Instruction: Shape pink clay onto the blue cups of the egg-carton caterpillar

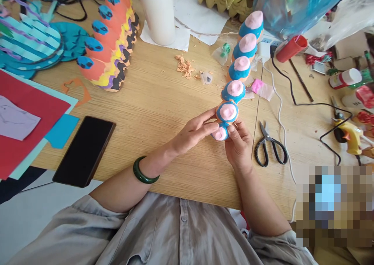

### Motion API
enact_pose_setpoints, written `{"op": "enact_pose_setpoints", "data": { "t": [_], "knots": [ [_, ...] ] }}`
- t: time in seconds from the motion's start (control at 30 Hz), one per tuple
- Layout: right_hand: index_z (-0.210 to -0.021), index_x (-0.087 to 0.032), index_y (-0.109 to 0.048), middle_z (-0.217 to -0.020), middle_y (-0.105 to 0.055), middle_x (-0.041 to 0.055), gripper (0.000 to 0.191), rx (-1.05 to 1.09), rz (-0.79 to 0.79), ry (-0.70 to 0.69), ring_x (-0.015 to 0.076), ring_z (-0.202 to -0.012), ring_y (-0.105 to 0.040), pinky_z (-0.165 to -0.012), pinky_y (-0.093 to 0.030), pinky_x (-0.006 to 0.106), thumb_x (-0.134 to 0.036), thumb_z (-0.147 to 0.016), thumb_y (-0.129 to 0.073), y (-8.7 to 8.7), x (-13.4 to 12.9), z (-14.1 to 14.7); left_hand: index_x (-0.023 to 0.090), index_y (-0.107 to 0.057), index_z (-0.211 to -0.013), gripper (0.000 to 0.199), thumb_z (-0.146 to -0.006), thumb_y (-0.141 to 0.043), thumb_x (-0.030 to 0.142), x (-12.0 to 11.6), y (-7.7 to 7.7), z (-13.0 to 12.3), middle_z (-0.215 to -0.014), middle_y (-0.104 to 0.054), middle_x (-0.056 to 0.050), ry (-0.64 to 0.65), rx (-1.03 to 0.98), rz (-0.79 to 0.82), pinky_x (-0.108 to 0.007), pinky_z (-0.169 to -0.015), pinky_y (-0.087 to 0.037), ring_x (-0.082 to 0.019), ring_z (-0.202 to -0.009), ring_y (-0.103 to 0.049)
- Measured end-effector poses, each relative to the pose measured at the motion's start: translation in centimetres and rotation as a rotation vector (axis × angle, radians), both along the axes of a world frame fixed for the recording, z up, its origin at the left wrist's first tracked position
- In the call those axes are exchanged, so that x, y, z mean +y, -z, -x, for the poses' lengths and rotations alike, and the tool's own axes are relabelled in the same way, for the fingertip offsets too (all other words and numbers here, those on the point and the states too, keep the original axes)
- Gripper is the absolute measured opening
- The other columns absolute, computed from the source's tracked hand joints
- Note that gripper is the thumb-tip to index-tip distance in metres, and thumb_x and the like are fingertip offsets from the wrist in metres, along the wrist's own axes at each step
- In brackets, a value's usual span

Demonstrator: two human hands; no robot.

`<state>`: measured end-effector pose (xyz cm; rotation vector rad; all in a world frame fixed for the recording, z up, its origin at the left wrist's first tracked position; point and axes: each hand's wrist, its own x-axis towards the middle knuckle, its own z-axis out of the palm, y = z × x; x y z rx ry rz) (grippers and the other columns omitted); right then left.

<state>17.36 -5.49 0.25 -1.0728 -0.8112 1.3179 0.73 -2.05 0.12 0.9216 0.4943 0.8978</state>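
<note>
Got a painted egg-carton chain (235, 90) here, six pink-topped blue cups in a row on the wooden table (163, 113), with its near end in both hands. The left hand (191, 132) has its fingers (204, 124) closed together and lying across the end cups, with one jade bangle (145, 170) on that wrist. The right hand (239, 146) grips the last cup between thumb and curled fingers. Just right of the chain: one pair of black scissors (270, 148). Left of it: one black phone (84, 151) and, farther up, one orange-and-blue chain (106, 39) with at least five blue tips.
</note>
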Motion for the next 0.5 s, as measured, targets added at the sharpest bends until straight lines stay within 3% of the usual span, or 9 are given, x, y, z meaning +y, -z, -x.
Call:
{"op": "enact_pose_setpoints", "data": {
  "t": [0.1, 0.3, 0.5],
  "knots": [
    [-0.106, -0.032, -0.074, -0.092, -0.083, -0.0008, 0.038, -0.019, -0.002, -0.008, 0.0245, -0.094, -0.080, -0.090, -0.066, 0.043, -0.054, -0.080, -0.091, 0.13, -0.05, 0.13, 0.022, -0.063, -0.151, 0.074, -0.085, -0.090, 0.041, 0.04, -0.20, -0.15, -0.155, -0.066, -0.014, 0.009, 0.044, -0.010, -0.038, -0.106, -0.057, -0.032, -0.134, -0.069],
    [-0.108, -0.034, -0.074, -0.097, -0.083, -0.0015, 0.035, -0.047, -0.032, -0.004, 0.0237, -0.094, -0.080, -0.090, -0.065, 0.042, -0.051, -0.082, -0.090, 0.57, 0.09, -0.09, 0.023, -0.075, -0.131, 0.048, -0.085, -0.087, 0.033, 0.21, -0.11, -0.59, -0.140, -0.075, -0.010, -0.010, -0.060, 0.088, -0.039, -0.113, -0.053, -0.030, -0.140, -0.065],
    [-0.106, -0.034, -0.074, -0.093, -0.081, -0.0017, 0.034, -0.056, -0.027, -0.005, 0.0234, -0.096, -0.078, -0.089, -0.065, 0.041, -0.054, -0.083, -0.089, 0.56, 0.25, -0.34, 0.024, -0.076, -0.130, 0.049, -0.082, -0.084, 0.027, 0.14, -0.25, -0.52, -0.138, -0.075, -0.009, 0.022, -0.132, 0.221, -0.034, -0.099, -0.055, -0.025, -0.123, -0.070]
  ]
}}
